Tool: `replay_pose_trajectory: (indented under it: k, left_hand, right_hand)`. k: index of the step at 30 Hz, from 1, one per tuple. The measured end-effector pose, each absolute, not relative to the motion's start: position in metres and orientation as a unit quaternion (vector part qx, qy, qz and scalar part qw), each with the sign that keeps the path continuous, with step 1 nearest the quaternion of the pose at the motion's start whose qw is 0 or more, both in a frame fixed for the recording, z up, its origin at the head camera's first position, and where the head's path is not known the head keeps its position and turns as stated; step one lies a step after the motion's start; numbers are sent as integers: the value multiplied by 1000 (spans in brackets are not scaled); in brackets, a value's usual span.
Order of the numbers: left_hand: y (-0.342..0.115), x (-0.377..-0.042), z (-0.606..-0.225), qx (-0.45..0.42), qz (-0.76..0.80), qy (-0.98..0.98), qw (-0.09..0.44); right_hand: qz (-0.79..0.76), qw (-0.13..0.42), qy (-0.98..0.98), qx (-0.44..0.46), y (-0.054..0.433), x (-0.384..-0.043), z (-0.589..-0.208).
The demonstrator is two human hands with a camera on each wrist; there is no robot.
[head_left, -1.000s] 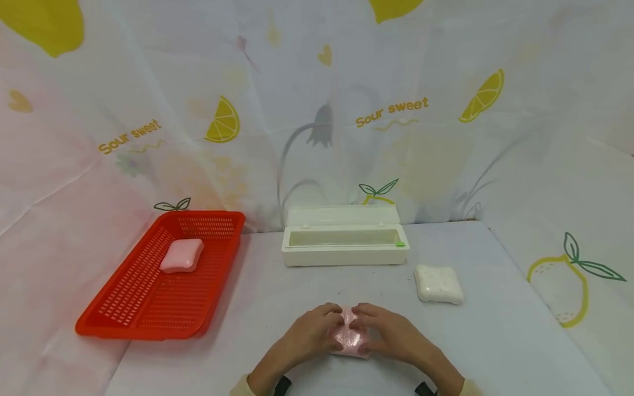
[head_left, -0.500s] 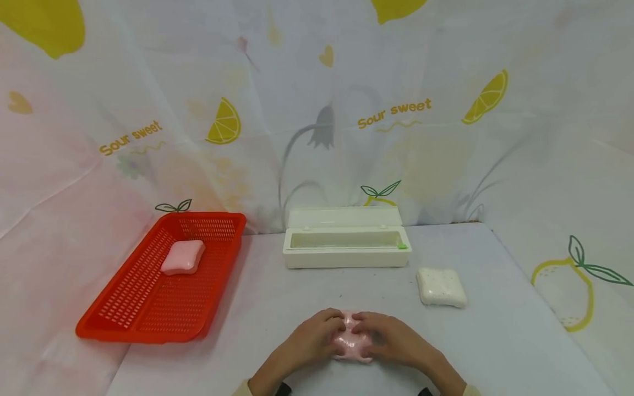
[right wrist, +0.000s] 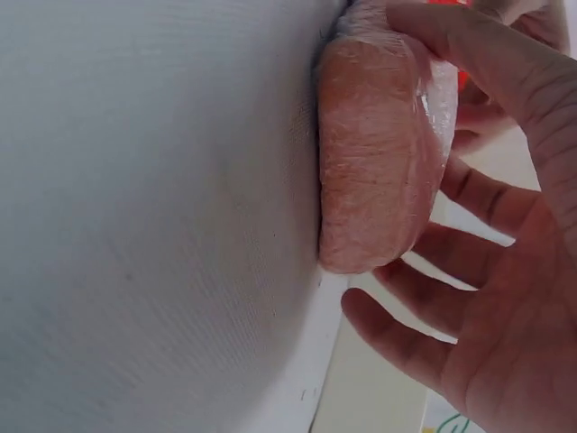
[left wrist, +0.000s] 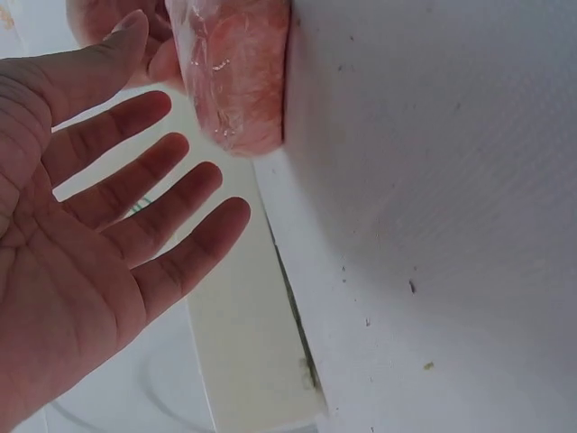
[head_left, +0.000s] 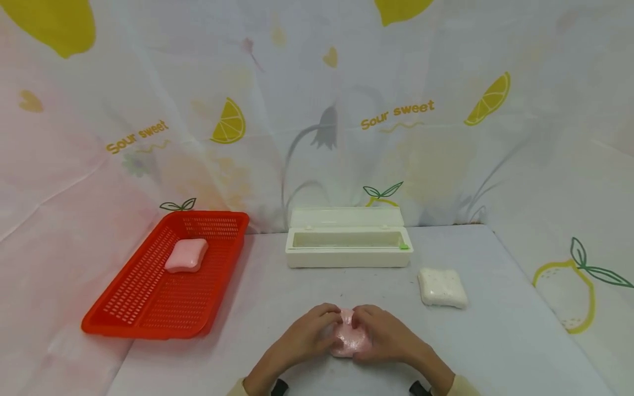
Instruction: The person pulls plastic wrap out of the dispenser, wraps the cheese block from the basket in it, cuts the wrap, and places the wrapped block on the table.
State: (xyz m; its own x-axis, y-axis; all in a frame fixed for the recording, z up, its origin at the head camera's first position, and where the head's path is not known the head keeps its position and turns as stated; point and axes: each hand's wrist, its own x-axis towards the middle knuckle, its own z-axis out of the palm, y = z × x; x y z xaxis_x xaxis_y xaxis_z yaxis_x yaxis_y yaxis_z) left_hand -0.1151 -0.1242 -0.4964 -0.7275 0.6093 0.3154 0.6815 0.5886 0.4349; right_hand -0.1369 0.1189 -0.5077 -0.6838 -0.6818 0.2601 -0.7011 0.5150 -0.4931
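Observation:
A pink bar of soap, covered in clear, crinkled film, lies on the white table in front of the person. The left hand is at its left side; in the left wrist view its fingers are spread and loosely bent, apart from the soap. The right hand holds the right side of the soap. In the right wrist view its thumb presses the film at one end, while the other fingers curve behind the bar, partly hidden by it.
A red perforated basket stands at the left, with another pink bar of soap inside. At the back, a white cling film dispenser has its lid up and a green slider. A white bar of soap lies at the right.
Both hands stay around the pink soap while the fingers shift on it. The right thumb has moved in along its near edge. The head view has shifted slightly.

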Motion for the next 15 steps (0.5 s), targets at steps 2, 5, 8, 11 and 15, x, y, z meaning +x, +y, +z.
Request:
replay_pose_trajectory:
  k: [2, 5, 8, 11, 15]
  left_hand:
    - [-124, -117, -495, -355, -265, -895, 59]
    - [-123, -119, -493, -336, -252, -906, 42]
    - [-123, -120, -491, -324, -248, -913, 27]
    - [-124, -121, -490, -324, -249, -913, 23]
    - [-125, -122, -491, -322, -250, -913, 20]
  right_hand:
    - [284, 22, -874, 394, 120, -138, -506]
    - [272, 16, -886, 374, 127, -140, -500]
    - [262, -6, -901, 345, 143, -140, -492]
    - [263, -26, -908, 325, 167, -139, -484]
    - [273, -26, -908, 316, 202, -137, -474]
